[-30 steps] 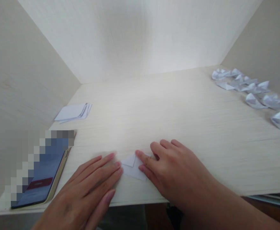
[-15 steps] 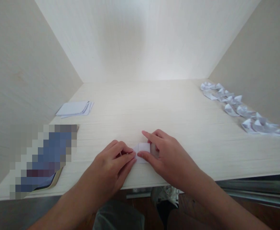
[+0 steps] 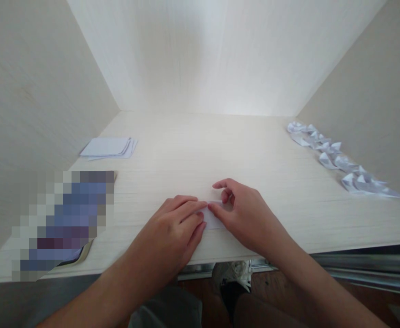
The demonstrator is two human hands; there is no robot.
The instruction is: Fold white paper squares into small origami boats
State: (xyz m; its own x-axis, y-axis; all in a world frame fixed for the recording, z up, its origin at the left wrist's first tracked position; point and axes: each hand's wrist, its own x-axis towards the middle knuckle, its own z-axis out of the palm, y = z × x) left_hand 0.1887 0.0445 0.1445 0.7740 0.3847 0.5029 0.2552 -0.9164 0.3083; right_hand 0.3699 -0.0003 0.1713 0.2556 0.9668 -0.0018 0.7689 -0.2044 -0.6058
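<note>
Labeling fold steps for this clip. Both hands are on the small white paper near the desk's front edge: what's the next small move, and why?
Probably press the crease flat: slide the right hand fingertips along the fold while the left hand pins the small white paper to the desk. Both hands already pinch it at the middle, and it lies mostly hidden under them, so the fold looks unfinished.

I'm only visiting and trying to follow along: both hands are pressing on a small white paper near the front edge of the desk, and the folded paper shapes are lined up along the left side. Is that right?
Not quite. The folded paper shapes are along the right side, as the head view shows; the left holds a stack of flat sheets. Otherwise right: the left hand and right hand press the small white paper.
</note>
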